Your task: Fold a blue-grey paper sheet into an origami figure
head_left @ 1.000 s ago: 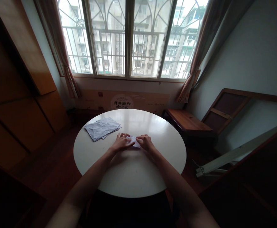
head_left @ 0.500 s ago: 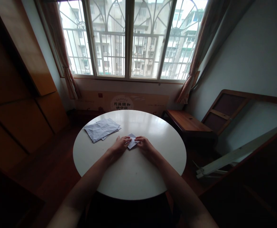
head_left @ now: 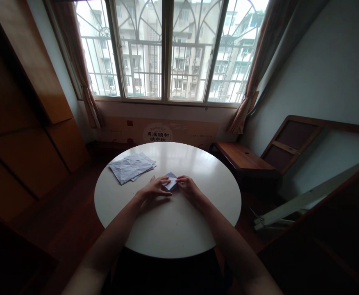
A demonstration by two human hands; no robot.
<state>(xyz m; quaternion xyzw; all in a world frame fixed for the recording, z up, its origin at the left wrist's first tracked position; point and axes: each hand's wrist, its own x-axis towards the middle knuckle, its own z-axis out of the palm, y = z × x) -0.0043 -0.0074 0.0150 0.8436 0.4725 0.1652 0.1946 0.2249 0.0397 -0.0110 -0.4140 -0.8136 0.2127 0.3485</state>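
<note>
A small folded sheet of paper [head_left: 171,185] lies near the middle of the round white table [head_left: 173,229], between my two hands. My left hand [head_left: 155,188] grips its left side, with the thumb reaching toward me along its near edge. On the other side, my right hand [head_left: 188,186] pinches the right edge of the paper, its fingers closed together. Part of the paper is hidden under the fingers of both hands. Farther left on the table rests a stack of creased paper sheets [head_left: 132,167], apart from my hands.
Behind the table, a printed cardboard panel [head_left: 182,130] stands under the barred window. A low wooden stool or bench [head_left: 244,156] is at the right, near a leaning wooden frame [head_left: 290,141]. Wooden cabinets [head_left: 56,143] line the left side.
My left thumb has spread away from the fingers, toward me at the paper's near edge. The paper's near corner now looks folded up. My right hand has barely moved.
</note>
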